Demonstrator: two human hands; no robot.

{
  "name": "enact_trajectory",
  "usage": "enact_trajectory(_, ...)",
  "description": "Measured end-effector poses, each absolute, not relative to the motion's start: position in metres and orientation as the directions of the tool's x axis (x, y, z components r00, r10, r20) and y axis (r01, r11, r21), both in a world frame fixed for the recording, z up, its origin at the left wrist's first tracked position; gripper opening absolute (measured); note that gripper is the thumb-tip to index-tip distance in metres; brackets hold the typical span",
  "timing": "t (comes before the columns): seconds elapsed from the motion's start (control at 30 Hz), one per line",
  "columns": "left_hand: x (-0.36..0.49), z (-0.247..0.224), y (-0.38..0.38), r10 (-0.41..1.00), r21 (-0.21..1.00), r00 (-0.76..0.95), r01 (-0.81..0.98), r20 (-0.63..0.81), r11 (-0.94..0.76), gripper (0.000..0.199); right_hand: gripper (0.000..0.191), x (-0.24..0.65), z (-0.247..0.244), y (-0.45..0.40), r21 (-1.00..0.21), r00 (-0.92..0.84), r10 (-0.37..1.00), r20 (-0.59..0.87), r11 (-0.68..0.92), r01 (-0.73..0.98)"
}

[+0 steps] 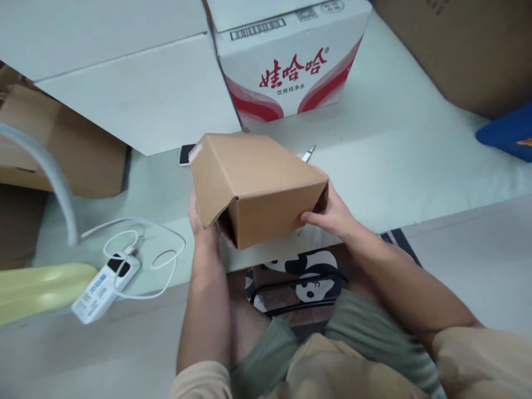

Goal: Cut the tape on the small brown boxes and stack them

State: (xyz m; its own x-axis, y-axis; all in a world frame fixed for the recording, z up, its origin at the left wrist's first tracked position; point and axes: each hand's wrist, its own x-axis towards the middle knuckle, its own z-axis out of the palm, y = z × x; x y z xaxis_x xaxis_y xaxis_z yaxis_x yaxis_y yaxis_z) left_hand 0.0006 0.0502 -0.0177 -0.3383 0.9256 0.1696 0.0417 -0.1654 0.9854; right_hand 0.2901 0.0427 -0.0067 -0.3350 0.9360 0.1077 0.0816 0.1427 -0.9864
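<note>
A brown cardboard box (266, 172) is held tilted above the pale green surface, with a flap partly open at its near left corner. My left hand (203, 224) supports its left side, most of the fingers hidden behind the cardboard. At the right end, my right hand (330, 210) grips the near right corner, the thumb on the front face and the other fingers behind. Beyond the box lies a small cutter-like tool (308, 153). A dark-screened device (186, 155) shows partly behind the box's left end.
A white carton with red print (291, 72) and a plain white box (145, 94) stand behind. At left are a white power bank (106, 285) with a looped cable, a yellow object (45, 288) and brown cartons (83, 144). A blue object (507, 133) sits far right.
</note>
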Motion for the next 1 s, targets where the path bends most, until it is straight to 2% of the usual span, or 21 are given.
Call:
enact_trajectory(0.07,0.005,-0.018,0.048,0.917,0.98,-0.37,-0.068,0.151,-0.188,0.059,0.114,0.291,-0.007,0.042,-0.979,-0.266,0.955,0.133,0.168,0.115)
enact_trajectory(0.13,0.007,-0.018,0.045,0.929,0.971,-0.328,-0.107,0.169,-0.215,0.06,0.113,0.293,-0.009,0.043,-0.966,-0.206,0.966,0.158,0.194,0.169)
enact_trajectory(0.27,0.007,-0.027,0.044,0.96,0.98,-0.207,-0.019,0.189,-0.197,0.072,0.111,0.294,-0.014,0.047,-0.919,-0.139,0.974,0.18,0.217,0.33)
enact_trajectory(0.33,0.008,-0.031,0.045,0.956,0.982,-0.225,0.031,0.189,-0.186,0.077,0.111,0.293,-0.015,0.048,-0.907,-0.111,0.975,0.191,0.218,0.359)
enact_trajectory(0.53,0.011,-0.03,0.05,0.95,0.979,-0.248,0.116,0.19,-0.166,0.072,0.102,0.293,-0.016,0.049,-0.865,-0.01,0.967,0.254,0.232,0.446)
enact_trajectory(0.67,0.011,-0.023,0.051,0.92,0.977,-0.342,0.154,0.191,-0.145,0.076,0.083,0.294,-0.014,0.049,-0.881,-0.018,0.965,0.263,0.248,0.404)
enact_trajectory(0.8,0.009,-0.021,0.045,0.911,0.975,-0.371,0.192,0.179,-0.113,0.067,0.054,0.294,-0.011,0.051,-0.91,0.027,0.954,0.299,0.277,0.308)
enact_trajectory(0.93,0.004,-0.025,0.042,0.932,0.979,-0.3,0.058,0.204,-0.196,0.05,0.046,0.3,-0.011,0.055,-0.917,0.166,0.935,0.314,0.253,0.309)
enact_trajectory(1.0,-0.001,-0.029,0.046,0.913,0.969,-0.327,0.107,0.244,-0.22,0.041,0.043,0.306,-0.011,0.055,-0.907,0.223,0.91,0.35,0.27,0.323)
